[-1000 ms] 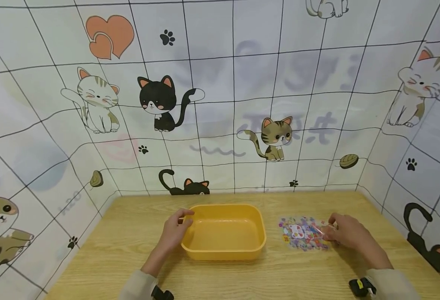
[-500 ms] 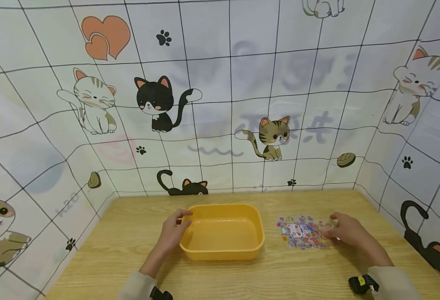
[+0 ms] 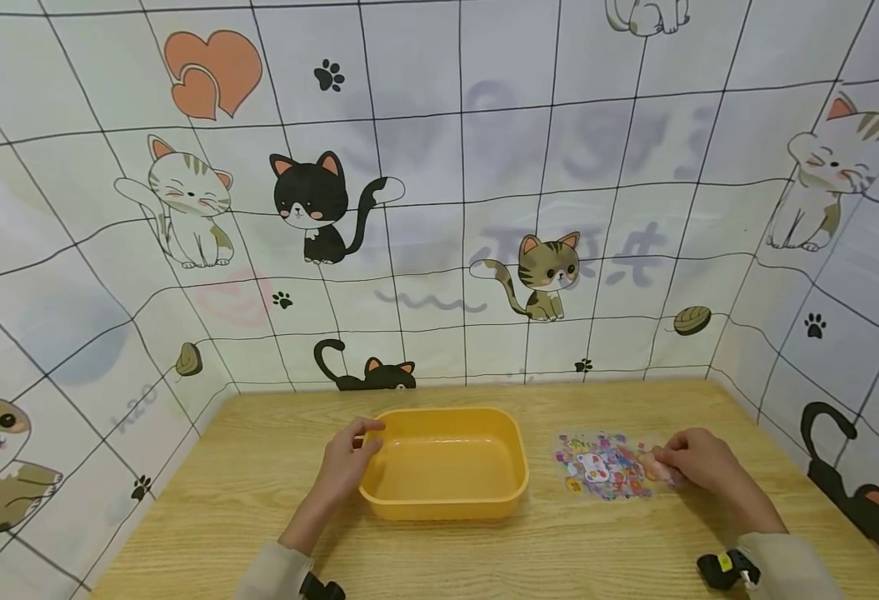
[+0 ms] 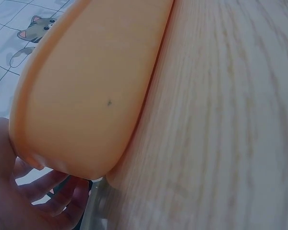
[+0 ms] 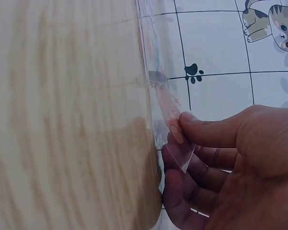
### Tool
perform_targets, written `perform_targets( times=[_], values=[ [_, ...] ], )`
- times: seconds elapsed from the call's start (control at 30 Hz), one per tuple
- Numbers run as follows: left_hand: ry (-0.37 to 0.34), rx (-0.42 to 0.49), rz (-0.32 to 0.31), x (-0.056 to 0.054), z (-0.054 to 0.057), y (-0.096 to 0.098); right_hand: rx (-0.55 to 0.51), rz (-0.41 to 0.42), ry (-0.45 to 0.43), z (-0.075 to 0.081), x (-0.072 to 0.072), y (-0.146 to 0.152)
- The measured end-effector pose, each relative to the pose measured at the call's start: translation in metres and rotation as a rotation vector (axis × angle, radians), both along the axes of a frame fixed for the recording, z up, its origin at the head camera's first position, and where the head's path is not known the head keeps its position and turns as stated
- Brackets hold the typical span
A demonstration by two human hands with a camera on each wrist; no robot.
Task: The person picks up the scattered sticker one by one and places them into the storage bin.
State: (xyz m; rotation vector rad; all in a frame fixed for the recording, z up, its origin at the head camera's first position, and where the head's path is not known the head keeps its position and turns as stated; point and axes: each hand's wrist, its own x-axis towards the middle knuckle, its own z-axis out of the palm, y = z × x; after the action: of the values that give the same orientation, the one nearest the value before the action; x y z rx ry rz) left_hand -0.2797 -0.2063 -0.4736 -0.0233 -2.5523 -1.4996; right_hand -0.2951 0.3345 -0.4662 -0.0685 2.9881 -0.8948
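Note:
A yellow plastic basin [image 3: 445, 507] sits on the wooden table, with nothing inside it. My left hand [image 3: 347, 460] holds its left end, thumb at the rim and fingers against the outer wall. In the left wrist view, the basin's side [image 4: 93, 96] fills the upper left and the fingers [image 4: 57, 191] lie along its end. To the right lies a clear plastic sheet [image 3: 607, 467] printed with colourful cartoon figures and flowers. My right hand [image 3: 697, 460] pinches its right corner between thumb and fingers. The right wrist view shows this clear corner [image 5: 175, 139] bent up beside the thumb.
The wooden table [image 3: 476, 558] reaches back to a white grid-lined cloth wall [image 3: 424, 250] with cat drawings, which also closes off both sides. Small dark cameras [image 3: 724, 571] are strapped at both wrists.
My right hand's thumb and forefinger have come together on the sheet's corner, where they were spread apart half a second ago. The left hand and the basin stay in place.

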Motion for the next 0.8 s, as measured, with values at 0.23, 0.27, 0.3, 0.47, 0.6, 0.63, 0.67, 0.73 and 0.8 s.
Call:
perform_targets(
  times=[0.23, 0.27, 0.3, 0.47, 0.6, 0.63, 0.67, 0.73, 0.8],
  values=[
    [0.015, -0.006, -0.001, -0.001, -0.001, -0.001, 0.026, 0.024, 0.003, 0.005, 0.001, 0.001],
    [0.015, -0.006, -0.002, -0.001, -0.001, -0.001, 0.027, 0.025, 0.003, 0.005, 0.001, 0.002],
    [0.014, -0.004, -0.002, -0.001, -0.001, -0.001, 0.024, 0.023, -0.001, 0.006, 0.001, 0.002],
    [0.013, 0.001, -0.003, -0.001, -0.001, -0.001, -0.034, 0.014, -0.032, 0.009, 0.0, 0.005],
    [0.013, -0.001, -0.003, -0.001, -0.001, -0.001, -0.048, -0.001, -0.023, 0.01, 0.001, 0.006],
    [0.014, -0.002, -0.003, -0.001, -0.001, -0.001, -0.052, -0.008, -0.022, 0.011, 0.002, 0.006],
    [0.015, -0.003, -0.003, -0.001, -0.001, -0.001, -0.057, -0.015, -0.017, 0.012, 0.002, 0.005],
    [0.017, -0.006, -0.002, -0.001, -0.001, -0.001, -0.059, -0.03, -0.016, 0.015, 0.004, 0.004],
    [0.02, -0.007, -0.003, -0.001, -0.001, -0.001, -0.055, -0.032, -0.006, 0.019, 0.005, 0.004]
  ],
)
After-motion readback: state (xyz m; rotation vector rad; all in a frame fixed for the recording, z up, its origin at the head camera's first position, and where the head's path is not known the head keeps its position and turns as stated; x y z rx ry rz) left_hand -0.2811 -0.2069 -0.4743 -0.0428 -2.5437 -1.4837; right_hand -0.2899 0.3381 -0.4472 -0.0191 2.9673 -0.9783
